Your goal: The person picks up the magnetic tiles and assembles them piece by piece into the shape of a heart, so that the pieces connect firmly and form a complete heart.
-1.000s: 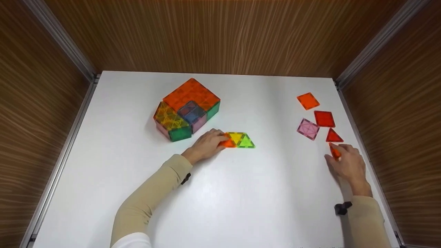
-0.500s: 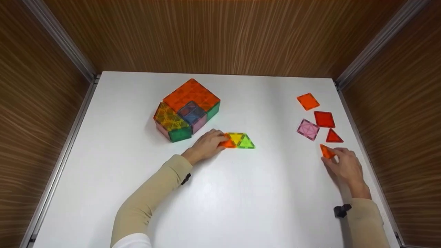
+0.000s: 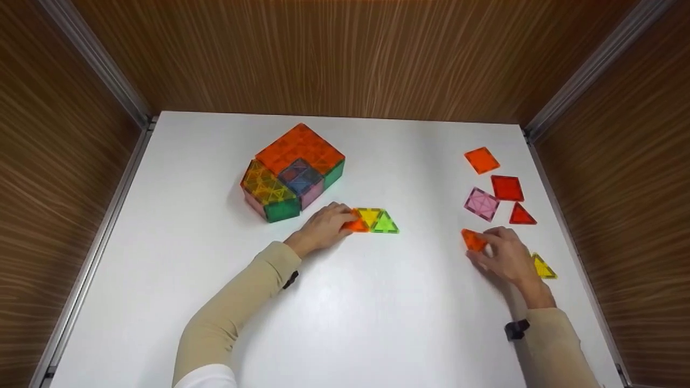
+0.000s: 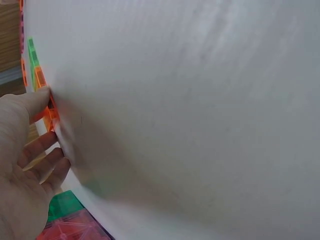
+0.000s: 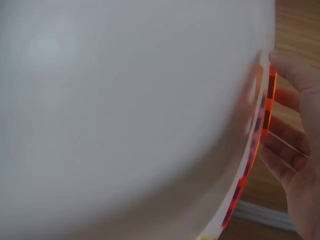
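Observation:
My left hand (image 3: pixel 323 226) rests on the table and pinches an orange triangle magnetic tile (image 3: pixel 359 225) between thumb and fingers; the hand hides part of that tile. Edge to edge with it, a yellow triangle tile (image 3: pixel 370 216) and a light green triangle tile (image 3: pixel 385 224) lie flat in a row. Over at the right, my right hand (image 3: pixel 508 257) holds another orange triangle tile (image 3: pixel 472 240) by its side. In the right wrist view this orange tile (image 5: pixel 270 100) appears edge-on, above the table surface, between thumb and fingers.
A block structure of translucent tiles (image 3: pixel 302 143) stands left of centre, just beyond my left hand. At right lie an orange square (image 3: pixel 482 160), a red square (image 3: pixel 507 188), a pink square (image 3: pixel 482 203), a red triangle (image 3: pixel 522 214) and a yellow triangle (image 3: pixel 544 266). Wood-grain walls border the table.
My right hand has lifted the orange triangle tile and carried it left, which uncovers the yellow triangle at the right edge. The left hand and its row have stayed put.

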`<control>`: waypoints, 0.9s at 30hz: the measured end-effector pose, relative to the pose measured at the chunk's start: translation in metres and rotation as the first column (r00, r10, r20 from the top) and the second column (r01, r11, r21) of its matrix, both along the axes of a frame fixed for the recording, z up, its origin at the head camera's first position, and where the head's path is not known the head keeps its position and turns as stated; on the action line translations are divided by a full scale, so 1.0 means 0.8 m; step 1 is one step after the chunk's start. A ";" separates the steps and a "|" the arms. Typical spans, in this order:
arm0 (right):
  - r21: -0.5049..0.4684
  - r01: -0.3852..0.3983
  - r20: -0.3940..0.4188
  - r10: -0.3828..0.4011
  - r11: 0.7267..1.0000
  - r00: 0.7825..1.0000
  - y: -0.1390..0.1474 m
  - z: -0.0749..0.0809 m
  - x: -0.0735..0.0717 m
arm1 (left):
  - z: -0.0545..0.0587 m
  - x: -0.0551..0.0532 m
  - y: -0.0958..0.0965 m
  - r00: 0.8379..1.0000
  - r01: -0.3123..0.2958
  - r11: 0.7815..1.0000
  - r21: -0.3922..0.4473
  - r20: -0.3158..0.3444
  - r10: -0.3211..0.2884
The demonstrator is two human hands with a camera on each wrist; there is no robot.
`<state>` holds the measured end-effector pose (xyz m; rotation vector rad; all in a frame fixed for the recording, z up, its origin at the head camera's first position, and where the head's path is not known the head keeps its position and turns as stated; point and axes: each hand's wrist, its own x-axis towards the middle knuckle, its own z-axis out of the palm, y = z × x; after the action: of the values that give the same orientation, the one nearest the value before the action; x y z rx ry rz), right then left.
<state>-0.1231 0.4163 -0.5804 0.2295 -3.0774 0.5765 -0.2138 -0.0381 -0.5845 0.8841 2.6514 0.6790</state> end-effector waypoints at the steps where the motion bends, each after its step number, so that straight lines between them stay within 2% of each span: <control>1: 0.001 -0.020 -0.013 0.020 1.000 1.000 -0.009 0.000 -0.001 | 0.000 0.000 0.000 1.000 0.002 1.000 -0.005 -0.007 -0.002; 6: -0.014 -0.135 -0.108 0.133 0.991 0.985 -0.056 0.004 -0.006 | 0.001 -0.001 0.000 1.000 0.011 1.000 -0.008 -0.016 -0.011; 9: -0.048 -0.233 -0.170 0.222 0.971 0.960 -0.085 0.004 -0.008 | 0.001 -0.001 0.000 0.999 0.020 1.000 0.002 -0.025 -0.020; 13: -0.032 -0.377 -0.195 0.364 0.926 0.911 -0.125 0.004 -0.011 | 0.000 -0.002 -0.002 0.998 0.036 0.999 0.009 -0.055 -0.035; 19: 0.012 -0.554 -0.179 0.547 0.832 0.818 -0.181 0.001 -0.021 | 0.001 -0.003 -0.002 0.998 0.039 0.999 -0.001 -0.052 -0.039; 27: 0.041 -0.677 -0.141 0.676 0.734 0.724 -0.238 -0.001 -0.022 | 0.001 -0.002 -0.001 0.998 0.034 0.999 -0.023 -0.059 -0.036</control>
<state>-0.1408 0.2259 -0.5816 1.3719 -2.7599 0.5378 -0.2157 -0.0392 -0.5840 0.9564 2.6832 0.6231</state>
